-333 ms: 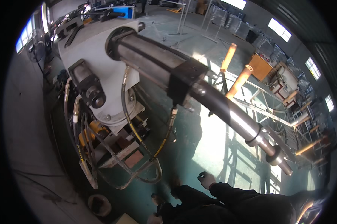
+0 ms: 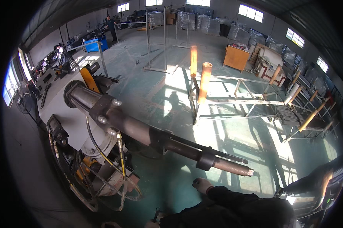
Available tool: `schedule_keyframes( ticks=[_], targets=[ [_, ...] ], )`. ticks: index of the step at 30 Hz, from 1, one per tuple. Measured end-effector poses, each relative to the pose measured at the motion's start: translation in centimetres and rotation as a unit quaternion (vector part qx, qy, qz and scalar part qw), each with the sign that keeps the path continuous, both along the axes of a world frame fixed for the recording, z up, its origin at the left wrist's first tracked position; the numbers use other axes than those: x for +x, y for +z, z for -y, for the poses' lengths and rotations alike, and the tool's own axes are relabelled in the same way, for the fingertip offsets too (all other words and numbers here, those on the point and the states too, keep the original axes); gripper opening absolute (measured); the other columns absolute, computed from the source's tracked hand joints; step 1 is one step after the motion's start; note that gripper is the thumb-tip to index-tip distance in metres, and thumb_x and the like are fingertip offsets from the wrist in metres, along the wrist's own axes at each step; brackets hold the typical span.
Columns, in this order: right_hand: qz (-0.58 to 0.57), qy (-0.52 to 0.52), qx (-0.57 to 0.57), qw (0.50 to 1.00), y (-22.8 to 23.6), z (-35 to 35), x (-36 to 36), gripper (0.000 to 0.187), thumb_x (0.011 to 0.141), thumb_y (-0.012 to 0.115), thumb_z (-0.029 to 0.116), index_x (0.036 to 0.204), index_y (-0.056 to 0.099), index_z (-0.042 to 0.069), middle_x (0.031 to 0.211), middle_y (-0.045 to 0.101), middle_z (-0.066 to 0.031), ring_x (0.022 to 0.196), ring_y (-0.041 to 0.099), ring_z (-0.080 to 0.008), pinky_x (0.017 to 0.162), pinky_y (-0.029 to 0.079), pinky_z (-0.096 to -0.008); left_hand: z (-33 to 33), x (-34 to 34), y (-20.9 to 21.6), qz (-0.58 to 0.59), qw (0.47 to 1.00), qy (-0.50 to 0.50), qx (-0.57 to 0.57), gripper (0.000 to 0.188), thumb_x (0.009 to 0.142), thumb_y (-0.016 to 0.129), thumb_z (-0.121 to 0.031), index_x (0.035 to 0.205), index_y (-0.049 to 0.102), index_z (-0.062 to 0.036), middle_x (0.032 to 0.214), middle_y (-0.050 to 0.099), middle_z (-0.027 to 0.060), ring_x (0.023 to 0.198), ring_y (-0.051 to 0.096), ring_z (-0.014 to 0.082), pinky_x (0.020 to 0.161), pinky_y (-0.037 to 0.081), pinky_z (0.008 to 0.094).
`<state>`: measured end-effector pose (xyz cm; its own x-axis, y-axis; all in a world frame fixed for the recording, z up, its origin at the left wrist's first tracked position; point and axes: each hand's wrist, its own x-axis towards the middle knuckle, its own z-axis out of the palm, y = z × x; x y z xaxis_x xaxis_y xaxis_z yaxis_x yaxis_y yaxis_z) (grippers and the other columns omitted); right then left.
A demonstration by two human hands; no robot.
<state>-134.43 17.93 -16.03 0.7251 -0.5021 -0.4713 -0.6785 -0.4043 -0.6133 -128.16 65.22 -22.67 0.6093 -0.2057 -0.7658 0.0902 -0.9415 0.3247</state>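
Note:
My left hand (image 2: 152, 224) is at the lower edge, mostly cut off by it. The fingers seem closed round a short, dark, rod-like object (image 2: 156, 214), whose kind I cannot make out. My right hand (image 2: 203, 185), at the end of a dark sleeve, is held low with curled fingers. Whether anything lies inside them is hidden. Just beyond it, a thick dark metal shaft (image 2: 186, 149) with a collar runs out to the right from a pale grey machine (image 2: 59, 98). Neither hand visibly touches the shaft. Black hydraulic hoses (image 2: 122, 155) hang below the machine.
Metal frames (image 2: 240, 102) with upright rusty orange tubes (image 2: 205, 81) stand on the sunlit green floor at right. Farther back are a wooden cabinet (image 2: 235, 57) and wrapped pallets (image 2: 240, 32). One person (image 2: 111, 28) stands far off; another person's arm (image 2: 326, 185) shows at right.
My view has tilted up and turned right, so the machine and shaft sit farther left and more of the hall shows. The right hand stays low with curled fingers.

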Motion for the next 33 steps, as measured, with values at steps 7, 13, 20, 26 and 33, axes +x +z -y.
schedule_keyframes(
  ticks=[7, 13, 20, 26, 33],
  targets=[
    [0.047, 0.040, 0.018, 0.998, 3.1, 15.6, -4.6, 0.045, 0.106, 0.076, 0.042, 0.135, 0.081, 0.008, 0.124, 0.085, -0.0229, 0.123, 0.079, -0.0444, 0.109, 0.061, -0.0501, 21.2, -4.1, 2.7, 0.050, 0.995, 0.055, -0.071, 0.060, 0.104, 0.077, -0.052, 0.130, 0.081, 0.0019, 0.127, 0.083, 0.0256, 0.119, 0.080, 0.0435, 0.102, 0.063, 0.0512],
    [0.064, 0.115, 0.100, 0.986, 6.1, 23.6, -3.0, 0.048, 0.107, 0.076, 0.046, 0.133, 0.082, 0.007, 0.122, 0.085, -0.0236, 0.122, 0.080, -0.0437, 0.108, 0.062, -0.0500, 37.0, -8.6, 11.0, 0.085, 0.981, 0.125, -0.118, 0.048, 0.099, 0.080, -0.039, 0.129, 0.082, -0.0017, 0.124, 0.085, 0.0212, 0.117, 0.081, 0.0379, 0.103, 0.062, 0.0482],
    [0.030, 0.176, 0.379, 0.908, 9.9, 25.1, 4.9, 0.048, 0.114, 0.073, 0.046, 0.112, 0.077, -0.002, 0.082, 0.074, -0.0082, 0.073, 0.075, -0.0187, 0.069, 0.060, -0.0366, 48.9, -3.8, 14.7, 0.173, 0.960, 0.125, -0.183, 0.046, 0.102, 0.077, -0.036, 0.135, 0.079, -0.0053, 0.120, 0.083, 0.0220, 0.116, 0.080, 0.0420, 0.101, 0.062, 0.0499],
    [0.152, 0.123, 0.331, 0.923, 13.5, 34.8, 14.2, 0.023, 0.110, 0.075, 0.024, 0.095, 0.072, 0.007, 0.072, 0.066, -0.0020, 0.062, 0.063, -0.0123, 0.060, 0.051, -0.0314, 62.6, 3.8, 15.7, 0.225, 0.945, 0.096, -0.219, 0.043, 0.110, 0.067, -0.035, 0.142, 0.073, -0.0067, 0.131, 0.077, 0.0209, 0.123, 0.075, 0.0427, 0.105, 0.059, 0.0524],
    [0.325, 0.084, 0.300, 0.893, 19.5, 47.5, 23.1, 0.029, 0.118, 0.073, 0.026, 0.118, 0.076, -0.003, 0.079, 0.068, -0.0022, 0.064, 0.063, -0.0124, 0.062, 0.053, -0.0313, 74.1, 16.0, 25.1, 0.250, 0.897, 0.214, -0.294, 0.041, 0.110, 0.071, -0.033, 0.145, 0.075, -0.0122, 0.131, 0.082, 0.0192, 0.121, 0.078, 0.0404, 0.104, 0.061, 0.0484]
  ],
)
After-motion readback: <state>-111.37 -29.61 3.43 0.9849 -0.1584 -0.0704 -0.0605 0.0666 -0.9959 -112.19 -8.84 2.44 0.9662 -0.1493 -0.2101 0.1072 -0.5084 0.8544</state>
